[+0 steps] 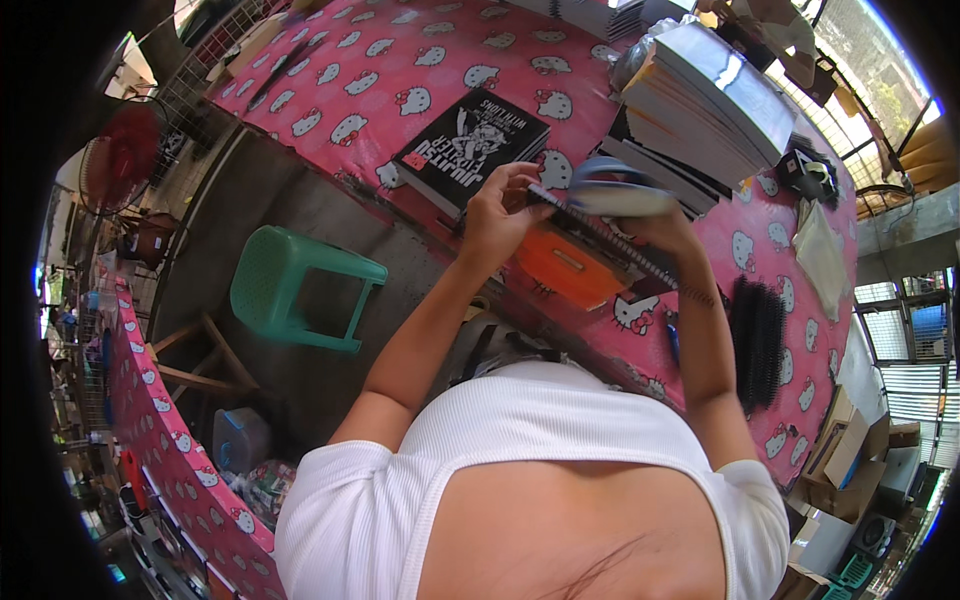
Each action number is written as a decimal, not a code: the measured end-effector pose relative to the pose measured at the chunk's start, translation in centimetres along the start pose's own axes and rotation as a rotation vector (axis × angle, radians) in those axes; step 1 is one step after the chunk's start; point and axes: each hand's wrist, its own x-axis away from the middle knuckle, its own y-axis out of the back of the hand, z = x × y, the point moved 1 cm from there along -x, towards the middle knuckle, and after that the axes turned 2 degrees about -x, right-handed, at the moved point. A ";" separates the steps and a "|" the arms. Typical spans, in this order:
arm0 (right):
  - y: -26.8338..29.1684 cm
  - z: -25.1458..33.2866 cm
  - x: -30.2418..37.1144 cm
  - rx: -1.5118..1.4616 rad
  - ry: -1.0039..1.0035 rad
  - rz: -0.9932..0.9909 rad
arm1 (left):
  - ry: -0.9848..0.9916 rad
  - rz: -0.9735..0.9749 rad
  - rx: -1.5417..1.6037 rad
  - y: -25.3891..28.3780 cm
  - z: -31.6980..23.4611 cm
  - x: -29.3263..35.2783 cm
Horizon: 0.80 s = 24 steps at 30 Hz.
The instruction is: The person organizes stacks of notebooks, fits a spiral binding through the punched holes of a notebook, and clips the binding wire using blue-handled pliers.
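My left hand (500,215) pinches the end of a book's bound edge, where a black spiral coil (610,238) runs along the holes. The spiral-bound book has an orange cover (568,268) facing me, tilted above the table's near edge. At the coil's other end is my right hand (655,228), smeared by motion, its fingers mostly hidden. A blurred blue and beige rounded shape (622,190) crosses in front of them; I cannot make out what it is. A loose tail of coil shows beside my right wrist. Just beyond my left hand lies a thick black book (470,150).
Tall stacks of books (705,105) stand at the right on the pink patterned table (350,95). A heap of black spiral coils (757,340) lies right of my right forearm. On the left floor are a green stool (300,285) and a fan (120,165). Another person (785,35) is at the far right.
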 end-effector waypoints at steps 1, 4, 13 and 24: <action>-0.2 -0.5 -0.1 0.038 -0.019 -0.043 | -0.020 0.009 0.046 0.1 0.2 -0.1; -0.5 0.5 0.3 -0.514 0.005 0.014 | 0.036 0.051 0.112 1.0 1.4 0.9; 0.3 -6.2 6.4 0.712 -0.240 -0.277 | 0.133 0.205 0.353 1.4 1.1 -0.8; -0.8 -5.5 22.4 0.983 -0.196 -0.357 | -0.683 0.007 -0.030 -0.7 -15.7 4.3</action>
